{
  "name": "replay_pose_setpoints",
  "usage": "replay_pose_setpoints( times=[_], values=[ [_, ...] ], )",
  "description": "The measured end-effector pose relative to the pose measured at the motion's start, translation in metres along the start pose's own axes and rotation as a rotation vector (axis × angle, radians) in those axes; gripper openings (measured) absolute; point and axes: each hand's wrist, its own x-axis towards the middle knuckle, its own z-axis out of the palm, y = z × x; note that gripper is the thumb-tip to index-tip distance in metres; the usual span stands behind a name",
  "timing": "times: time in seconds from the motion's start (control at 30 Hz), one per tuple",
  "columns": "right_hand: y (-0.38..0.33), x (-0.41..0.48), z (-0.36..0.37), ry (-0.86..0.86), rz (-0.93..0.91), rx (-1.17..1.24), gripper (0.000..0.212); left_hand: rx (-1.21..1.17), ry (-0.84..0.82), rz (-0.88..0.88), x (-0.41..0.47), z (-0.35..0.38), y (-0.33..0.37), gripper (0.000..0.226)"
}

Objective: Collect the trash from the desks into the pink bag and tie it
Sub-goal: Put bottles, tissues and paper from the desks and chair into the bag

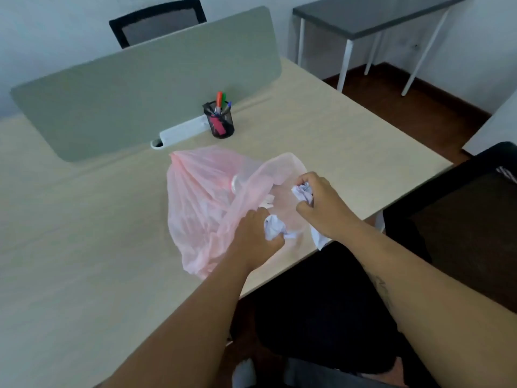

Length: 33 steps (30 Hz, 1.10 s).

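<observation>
A translucent pink bag [201, 203] lies on the pale wooden desk [84, 247], its mouth open toward the desk's near right edge. Pale trash shows through the plastic. My left hand [256, 236] grips a crumpled white paper ball [274, 226] at the bag's mouth, and its fingers also seem to hold the bag's rim. My right hand [321, 205] grips a second crumpled paper ball [303, 193] with dark print, just over the opening. A white paper scrap [319, 239] sticks out below my right wrist at the desk edge.
A black mesh pen cup [219, 121] with markers stands beside a white power strip [181, 133] against the grey-green desk divider [140, 88]. A black chair [461, 219] is at the right, another behind the divider. A dark side table [372, 15] stands at the back right.
</observation>
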Motion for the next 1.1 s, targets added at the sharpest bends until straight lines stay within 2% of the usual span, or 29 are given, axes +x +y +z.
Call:
replay_pose_setpoints(
  times=[0.07,0.1,0.17,0.27,0.43,0.53,0.63,0.73,0.87,0.97,1.03,1.1],
  values=[
    [-0.006,0.013,0.022,-0.090,0.093,0.053,0.027,0.090,-0.146,-0.006,0.000,-0.003,-0.017,0.038],
    [-0.006,0.018,0.032,-0.114,0.177,0.097,0.026,0.069,-0.148,-0.033,0.000,-0.006,-0.023,0.042],
    [-0.003,0.026,0.049,-0.095,0.313,0.188,0.026,0.074,-0.009,-0.074,0.001,-0.012,-0.034,0.045],
    [-0.003,0.042,0.068,-0.023,0.436,0.255,0.029,0.246,0.204,-0.070,0.006,-0.020,-0.050,0.049],
    [-0.012,0.064,0.094,0.140,0.611,0.437,0.041,0.451,0.299,-0.001,0.008,-0.025,-0.081,0.063],
    [-0.016,0.063,0.103,0.195,0.714,0.446,0.060,0.543,0.249,-0.026,0.006,-0.025,-0.092,0.084],
    [-0.016,0.053,0.106,0.204,0.656,0.353,0.078,0.578,0.214,0.058,-0.001,-0.031,-0.100,0.093],
    [-0.014,0.042,0.115,0.192,0.558,0.202,0.082,0.548,0.297,0.152,-0.004,-0.047,-0.107,0.085],
    [-0.016,0.013,0.140,0.247,0.355,-0.006,0.081,0.537,0.356,-0.005,-0.004,-0.071,-0.121,0.080],
    [-0.012,-0.007,0.161,0.154,0.207,-0.283,0.088,0.515,0.366,-0.106,-0.004,-0.086,-0.132,0.077],
    [-0.006,-0.010,0.174,0.064,0.148,-0.489,0.087,0.449,0.331,-0.152,-0.005,-0.097,-0.135,0.060],
    [-0.005,-0.007,0.184,0.058,0.124,-0.611,0.080,0.356,0.272,-0.173,-0.005,-0.101,-0.141,0.033]
  ],
)
